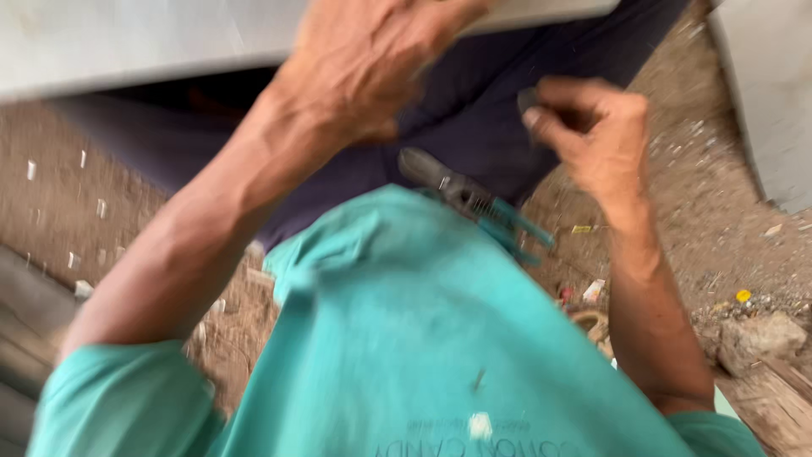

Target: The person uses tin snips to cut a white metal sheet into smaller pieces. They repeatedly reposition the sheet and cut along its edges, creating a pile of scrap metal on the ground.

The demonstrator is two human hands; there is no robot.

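Note:
My left hand reaches up at the top centre and its fingers curl over the lower edge of a pale grey panel; the fingertips are out of frame. My right hand hovers at the right over my dark trousers, pinching a small dark piece between thumb and fingers; blur hides what it is. A pair of pliers with dark jaws and teal handles lies at my waist, between the two hands, on the edge of my teal shirt. Neither hand touches the pliers.
Brown dirt ground strewn with small litter and bits of rubble lies to the right. A rough stone and a wooden plank sit at the lower right. A pale slab edge stands at the upper right.

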